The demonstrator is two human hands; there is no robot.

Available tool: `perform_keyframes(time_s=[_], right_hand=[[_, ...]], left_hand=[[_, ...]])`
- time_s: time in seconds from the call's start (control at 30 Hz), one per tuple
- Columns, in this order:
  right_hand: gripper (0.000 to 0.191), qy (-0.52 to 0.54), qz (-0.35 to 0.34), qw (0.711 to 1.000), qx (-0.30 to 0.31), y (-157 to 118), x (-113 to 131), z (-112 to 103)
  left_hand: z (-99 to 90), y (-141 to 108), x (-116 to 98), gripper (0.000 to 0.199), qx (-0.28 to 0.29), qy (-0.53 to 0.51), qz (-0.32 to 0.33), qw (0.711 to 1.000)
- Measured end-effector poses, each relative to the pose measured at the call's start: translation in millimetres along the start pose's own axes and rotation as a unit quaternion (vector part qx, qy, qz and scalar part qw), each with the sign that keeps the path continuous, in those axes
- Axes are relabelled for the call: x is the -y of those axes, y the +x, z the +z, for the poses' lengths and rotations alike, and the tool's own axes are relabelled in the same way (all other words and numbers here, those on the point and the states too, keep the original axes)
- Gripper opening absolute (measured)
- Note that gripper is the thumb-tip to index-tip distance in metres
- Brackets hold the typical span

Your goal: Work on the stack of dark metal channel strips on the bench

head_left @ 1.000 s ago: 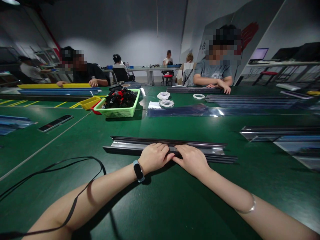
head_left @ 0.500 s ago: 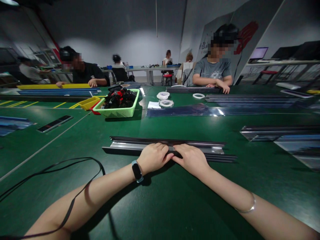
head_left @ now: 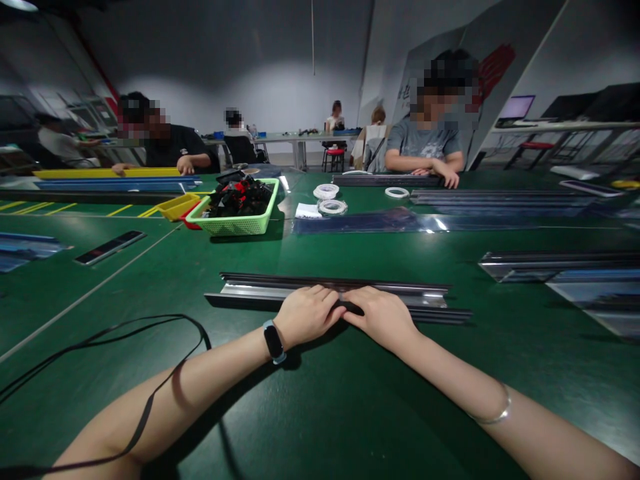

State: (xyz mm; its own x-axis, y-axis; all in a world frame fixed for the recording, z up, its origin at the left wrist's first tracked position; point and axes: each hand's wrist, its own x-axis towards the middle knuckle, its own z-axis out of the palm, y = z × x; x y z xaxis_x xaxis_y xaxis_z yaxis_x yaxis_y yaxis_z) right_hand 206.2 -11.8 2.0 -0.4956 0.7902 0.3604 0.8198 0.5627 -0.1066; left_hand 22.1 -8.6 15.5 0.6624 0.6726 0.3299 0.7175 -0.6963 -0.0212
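Side by side, my left hand [head_left: 306,315] and right hand [head_left: 384,317] curl closed on the black channel [head_left: 250,302], which lies on the counter [head_left: 325,413], nearer me than the green basket [head_left: 235,225].

No word or number can be read with certainty: on the grey panel [head_left: 520,30] at the right rear, the small dark marks [head_left: 404,92], which resemble written characters, and the larger red mark [head_left: 497,63] are unclear, and the pale shirt print [head_left: 444,137] on the person [head_left: 410,141] before it is also illegible.
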Motion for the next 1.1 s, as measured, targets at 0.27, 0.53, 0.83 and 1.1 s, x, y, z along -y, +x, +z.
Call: perform_keyframes(time_s=[0.27, 0.53, 0.83, 1.1], right_hand=[[0.025, -0.014, 0.004, 1.0, -0.004, 1, 3, -3], [0.02, 0.007, -0.009, 1.0, 0.023, 5, 2, -8], [0.021, 0.034, -0.052, 0.995, 0.073, 14, -3, -16], [0.018, 0.038, -0.054, 0.996, 0.064, 11, -5, -12]], left_hand=[[2.0, 0, 0, 0.029, -0.004, 0.018, 0.01, 1.0], [-6.0, 5, 1, 0.029, 0.025, 0.006, 0.026, 0.999], [-14.0, 13, 14, 0.035, 0.061, -0.04, 0.067, 0.995], [-15.3, 18, 11, 0.034, 0.07, -0.042, 0.086, 0.993]])
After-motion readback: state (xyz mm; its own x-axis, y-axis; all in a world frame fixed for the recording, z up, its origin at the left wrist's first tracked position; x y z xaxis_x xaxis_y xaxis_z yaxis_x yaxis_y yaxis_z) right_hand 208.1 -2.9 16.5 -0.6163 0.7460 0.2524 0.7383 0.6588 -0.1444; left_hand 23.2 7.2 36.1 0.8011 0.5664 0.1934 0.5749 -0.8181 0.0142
